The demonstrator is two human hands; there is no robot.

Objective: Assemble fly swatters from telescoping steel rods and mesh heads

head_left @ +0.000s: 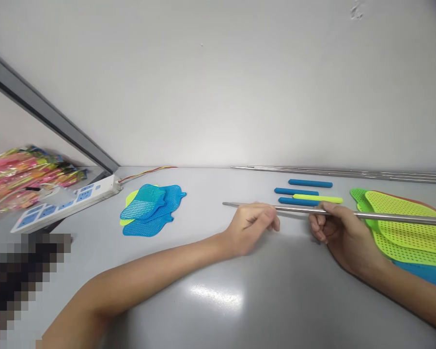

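Observation:
A slim metal rod runs crosswise over the table, its tapered end to the left and its thicker part passing out of the right edge. My right hand pinches it between thumb and fingers. Curled around the rod nearer its thin end is my left hand, which hides that stretch of it. Just behind the hands lie several grip-like plastic sticks, among them a blue stick and a yellow stick. Beside my right forearm rests a stack of perforated yellow-green fly swatter heads.
Blue mesh swatter heads lie at left, with a yellow one partly beneath. More thin metal rods lie along the wall. A white power strip and a grey metal post stand at left, near shiny wrapped packages.

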